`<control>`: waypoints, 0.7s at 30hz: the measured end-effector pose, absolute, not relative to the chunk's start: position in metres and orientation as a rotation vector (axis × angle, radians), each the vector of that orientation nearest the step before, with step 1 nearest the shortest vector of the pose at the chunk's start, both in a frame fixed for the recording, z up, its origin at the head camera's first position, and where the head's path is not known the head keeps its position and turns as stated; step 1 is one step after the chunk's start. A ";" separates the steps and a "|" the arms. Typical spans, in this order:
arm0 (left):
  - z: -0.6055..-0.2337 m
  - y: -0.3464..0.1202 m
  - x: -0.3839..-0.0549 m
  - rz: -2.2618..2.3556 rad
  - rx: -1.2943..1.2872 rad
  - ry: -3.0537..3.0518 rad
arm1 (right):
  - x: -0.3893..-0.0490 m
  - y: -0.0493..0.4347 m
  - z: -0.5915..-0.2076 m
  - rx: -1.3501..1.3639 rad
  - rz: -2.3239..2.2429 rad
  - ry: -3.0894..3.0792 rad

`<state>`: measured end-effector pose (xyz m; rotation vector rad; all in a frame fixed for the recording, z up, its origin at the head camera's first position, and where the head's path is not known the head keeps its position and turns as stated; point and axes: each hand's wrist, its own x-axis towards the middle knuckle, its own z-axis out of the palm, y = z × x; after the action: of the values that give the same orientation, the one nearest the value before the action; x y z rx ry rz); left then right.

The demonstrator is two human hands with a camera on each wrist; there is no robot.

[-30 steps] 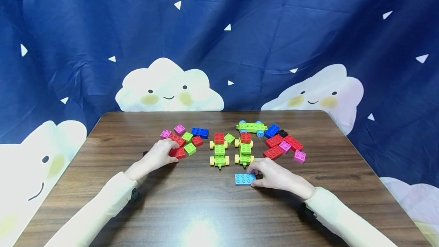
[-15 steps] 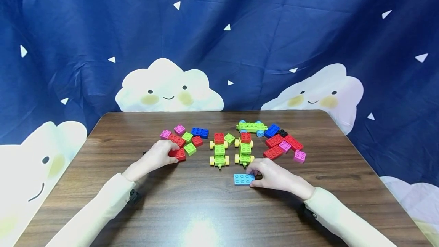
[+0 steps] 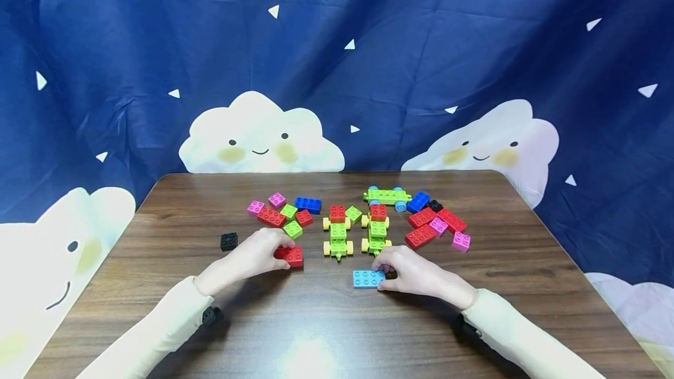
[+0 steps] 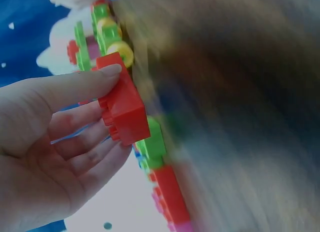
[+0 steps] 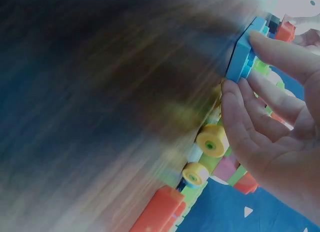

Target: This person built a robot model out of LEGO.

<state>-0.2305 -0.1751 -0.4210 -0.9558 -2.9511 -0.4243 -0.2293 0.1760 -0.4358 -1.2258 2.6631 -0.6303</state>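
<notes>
On the desk (image 3: 400, 332), a wood-grain top, clock directions as read in the head view. Red brick (image 3: 296, 257): sits left of centre, at the fingertips of the left hand (image 3: 255, 257); glossy, oblong, plain-sided, studs up. Full stud count not readable, fingers cover part of it. Left wrist view: smooth side and end wall, sharp edges, studs toward the palm.

Left hand: part-open, thumb and fingers apart by the brick's width, pinching it. Whether the brick touches the desk: cannot tell.

Light-blue brick (image 3: 364, 279): just past 3 o'clock from the red one, apart from it. Flatter look, two rows of studs facing up, long axis running roughly 9 to 3. Right hand (image 3: 416, 272) pinches its 3 o'clock end between thumb and fingers, opened only as far as the brick needs.

Surroundings: two green cars on yellow wheels, each carrying a red block at its 12 o'clock end; first car (image 3: 338, 230) lies between 10 and 11 o'clock from the light-blue brick, second car (image 3: 377, 229) between 12 and 1. Black brick (image 3: 229, 241) at 10 o'clock from the left hand, near.
</notes>
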 end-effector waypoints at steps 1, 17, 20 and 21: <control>-0.421 -0.172 -0.229 -0.421 -0.979 -2.945 | -0.229 0.175 -0.436 -1.231 -0.632 2.659; -0.430 -0.134 -0.211 -0.449 -1.199 -2.887 | -0.225 0.153 -0.441 -1.283 -0.608 2.669; -0.431 -0.126 -0.209 -0.446 -1.218 -2.865 | -0.224 0.152 -0.440 -1.286 -0.594 2.682; -0.431 -0.124 -0.208 -0.454 -1.223 -2.856 | -0.223 0.152 -0.440 -1.289 -0.592 2.685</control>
<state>-0.2081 -0.1236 -0.4305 -1.2234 -2.8561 -0.4542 -0.2233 0.1523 -0.4396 -1.2886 2.6848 -0.5921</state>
